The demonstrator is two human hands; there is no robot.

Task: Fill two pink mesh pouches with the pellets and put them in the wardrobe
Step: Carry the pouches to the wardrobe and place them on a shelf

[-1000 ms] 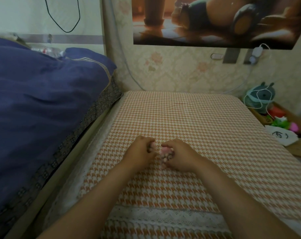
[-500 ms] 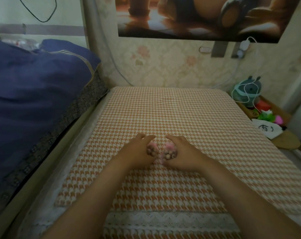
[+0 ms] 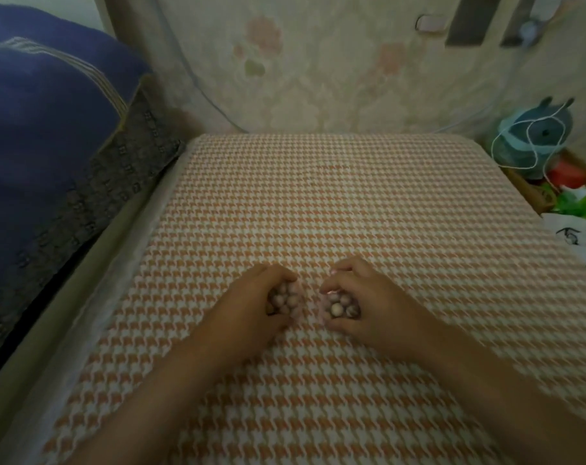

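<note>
— Where are the two pouches?

— Both are low on the checked cover (image 3: 318, 203), toward six o'clock from its middle, each in a hand. The left pouch (image 3: 293, 294) and the right pouch (image 3: 326, 305) lie just beside each other, with a strip of cover showing between them.

— How are the fingers?

— The left hand (image 3: 248, 307) has its fingers curled close together round its pouch. The right hand (image 3: 375, 307) curls over the top of the other, thumb underneath. Both rest on the cover.

— Are they filled?

— Round pale pellets (image 3: 336, 309) bulge through the pink mesh of both. Whether the tops are tied I cannot tell.

— And around them?

— A blue blanket (image 3: 40, 129) is heaped at ten o'clock. A teal soft toy (image 3: 533, 139) sits at two o'clock, off the cover's far corner. The flowered wall (image 3: 318, 78) is at twelve.
</note>
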